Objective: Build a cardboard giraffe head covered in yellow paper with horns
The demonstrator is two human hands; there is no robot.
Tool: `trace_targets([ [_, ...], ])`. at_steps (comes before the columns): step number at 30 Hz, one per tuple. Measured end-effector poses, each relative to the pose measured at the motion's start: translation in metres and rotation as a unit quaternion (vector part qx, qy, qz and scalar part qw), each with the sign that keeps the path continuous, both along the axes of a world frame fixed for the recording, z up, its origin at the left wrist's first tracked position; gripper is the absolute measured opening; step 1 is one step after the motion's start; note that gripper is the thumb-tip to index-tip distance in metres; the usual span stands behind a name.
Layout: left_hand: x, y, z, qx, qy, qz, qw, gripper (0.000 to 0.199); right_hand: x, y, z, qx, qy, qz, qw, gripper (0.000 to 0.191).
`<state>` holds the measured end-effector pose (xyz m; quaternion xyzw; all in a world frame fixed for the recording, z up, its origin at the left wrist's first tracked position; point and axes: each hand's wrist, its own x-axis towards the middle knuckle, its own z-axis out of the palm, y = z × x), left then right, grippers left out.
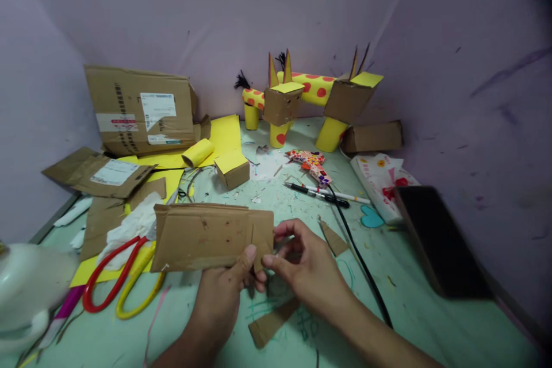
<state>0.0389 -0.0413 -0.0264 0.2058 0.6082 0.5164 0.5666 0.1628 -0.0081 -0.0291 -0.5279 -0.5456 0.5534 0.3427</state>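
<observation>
A flat, long piece of brown cardboard (196, 238) is raised above the table, with small reddish marks on its face. My left hand (222, 290) grips its lower right part, thumb in front and fingers behind. A smaller cardboard flap (261, 230) lies over its right end. At that end my right hand (308, 261) is closed, thumb and fingertips pinching the edge. Below the hands rests a cardboard strip (273, 322); another cardboard scrap (333, 236) lies to the right. Scissors with red and yellow handles (140, 282) sit left of my left hand.
Two yellow, red-spotted cardboard animals (282, 104) stand at the back. A glue gun (317, 169) trails a black cable (357, 264). Pens (317, 194), a phone (440, 241) and a tissue pack (379, 184) are rightward. Cardboard (142, 112), yellow paper (226, 132) and a white object (37, 282) occupy the left.
</observation>
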Motion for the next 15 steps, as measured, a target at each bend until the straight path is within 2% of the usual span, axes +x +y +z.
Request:
trace_targets([
  [3, -0.0013, 0.0001, 0.0000, 0.013, -0.032, 0.003, 0.999, 0.036, -0.0017, 0.0021, -0.0037, -0.077, 0.087, -0.002, 0.993, 0.030],
  [8, -0.0088, -0.0045, -0.0050, 0.057, 0.062, -0.087, 0.993, 0.035, -0.0023, 0.0041, -0.0041, -0.101, 0.118, -0.010, 0.988, 0.025],
  [10, -0.0094, -0.0055, -0.0062, 0.050, 0.073, -0.085, 0.992, 0.035, -0.0023, 0.0051, -0.0025, -0.103, 0.109, -0.005, 0.989, 0.022],
  [15, -0.0075, -0.0048, -0.0077, 0.048, 0.033, -0.040, 0.998, 0.031, -0.0020, 0.0045, -0.0041, -0.119, 0.084, 0.006, 0.989, 0.015],
])
